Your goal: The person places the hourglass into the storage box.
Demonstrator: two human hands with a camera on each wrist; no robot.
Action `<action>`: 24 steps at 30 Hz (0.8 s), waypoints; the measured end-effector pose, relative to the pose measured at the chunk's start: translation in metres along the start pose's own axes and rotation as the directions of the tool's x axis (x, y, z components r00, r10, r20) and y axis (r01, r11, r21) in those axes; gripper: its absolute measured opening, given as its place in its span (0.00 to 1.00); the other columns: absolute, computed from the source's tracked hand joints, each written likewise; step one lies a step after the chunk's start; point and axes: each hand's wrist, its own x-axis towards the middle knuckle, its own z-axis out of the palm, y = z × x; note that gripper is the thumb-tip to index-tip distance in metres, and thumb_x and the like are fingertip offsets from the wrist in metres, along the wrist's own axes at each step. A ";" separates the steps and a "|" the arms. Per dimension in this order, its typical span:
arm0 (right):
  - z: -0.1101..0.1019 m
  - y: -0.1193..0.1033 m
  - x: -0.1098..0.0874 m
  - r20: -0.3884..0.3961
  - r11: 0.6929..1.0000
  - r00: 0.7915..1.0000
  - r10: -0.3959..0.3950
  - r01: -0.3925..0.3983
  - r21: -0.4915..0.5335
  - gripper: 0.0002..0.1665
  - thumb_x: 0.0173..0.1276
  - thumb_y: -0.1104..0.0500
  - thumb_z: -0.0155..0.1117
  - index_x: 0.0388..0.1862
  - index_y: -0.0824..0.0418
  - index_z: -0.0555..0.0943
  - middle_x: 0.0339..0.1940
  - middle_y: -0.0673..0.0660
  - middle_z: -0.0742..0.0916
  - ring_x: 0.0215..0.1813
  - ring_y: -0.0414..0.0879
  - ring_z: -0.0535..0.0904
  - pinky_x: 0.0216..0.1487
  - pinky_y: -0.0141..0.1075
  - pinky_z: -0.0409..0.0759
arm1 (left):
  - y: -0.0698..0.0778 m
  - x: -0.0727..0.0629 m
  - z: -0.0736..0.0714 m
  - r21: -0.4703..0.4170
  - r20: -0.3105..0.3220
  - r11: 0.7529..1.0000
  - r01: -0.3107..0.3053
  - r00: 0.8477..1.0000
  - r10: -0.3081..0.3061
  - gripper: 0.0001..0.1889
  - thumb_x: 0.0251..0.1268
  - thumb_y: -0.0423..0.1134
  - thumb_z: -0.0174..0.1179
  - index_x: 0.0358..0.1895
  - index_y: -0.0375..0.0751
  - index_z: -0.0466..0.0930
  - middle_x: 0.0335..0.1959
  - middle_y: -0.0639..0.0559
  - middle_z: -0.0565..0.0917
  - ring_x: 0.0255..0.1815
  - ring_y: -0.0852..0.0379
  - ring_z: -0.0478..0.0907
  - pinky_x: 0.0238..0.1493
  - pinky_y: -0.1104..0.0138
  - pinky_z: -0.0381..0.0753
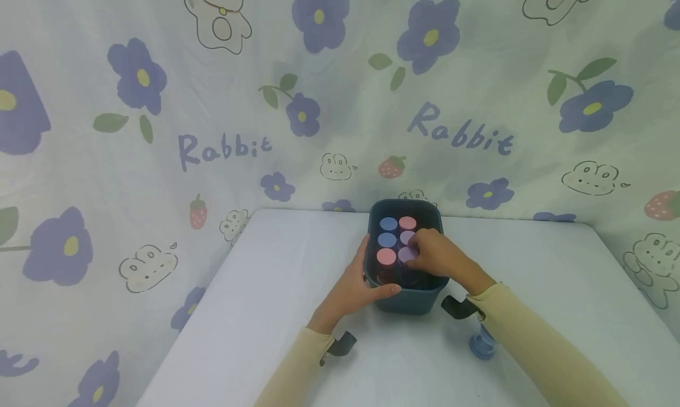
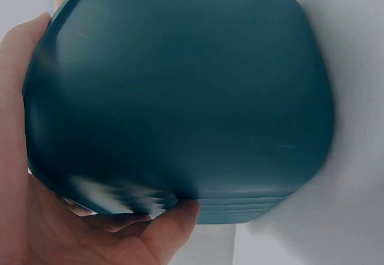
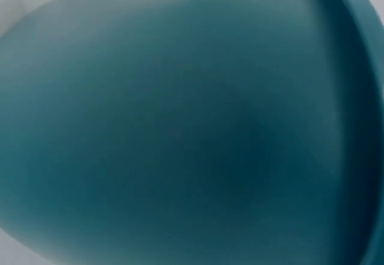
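Observation:
A dark teal plastic bin (image 1: 406, 300) stands on the white table, holding several round-topped containers in two rows. Blue tops (image 1: 388, 224) and a pink top (image 1: 386, 256) show in the left row; the right row has a pink top (image 1: 407, 223) and purple tops. My left hand (image 1: 350, 286) grips the bin's left side, thumb over the near rim; the left wrist view shows fingers against its ribbed wall. Reaching over the right rim, my right hand (image 1: 438, 254) pinches the nearer purple-topped container (image 1: 406, 255) with curled fingers. The right wrist view shows only the bin's blurred teal wall (image 3: 180, 133).
A translucent blue container (image 1: 482, 345) stands on the table (image 1: 255, 312) at the near right, partly behind my right sleeve. Right behind the table's far edge hangs a patterned curtain (image 1: 350, 88) with flowers and rabbits. Dark camera mounts (image 1: 342, 344) stick out from both wrists.

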 end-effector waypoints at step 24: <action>-0.007 -0.008 -0.011 0.029 1.000 0.999 0.013 -0.013 0.000 0.18 0.61 0.59 0.80 0.46 0.67 0.86 0.37 0.58 0.91 0.34 0.44 0.85 0.46 0.44 0.92 | 0.000 -0.002 -0.001 -0.015 0.004 1.000 -0.008 1.000 0.008 0.65 0.51 0.71 0.72 0.85 0.67 0.34 0.86 0.65 0.50 0.86 0.51 0.54 0.79 0.37 0.61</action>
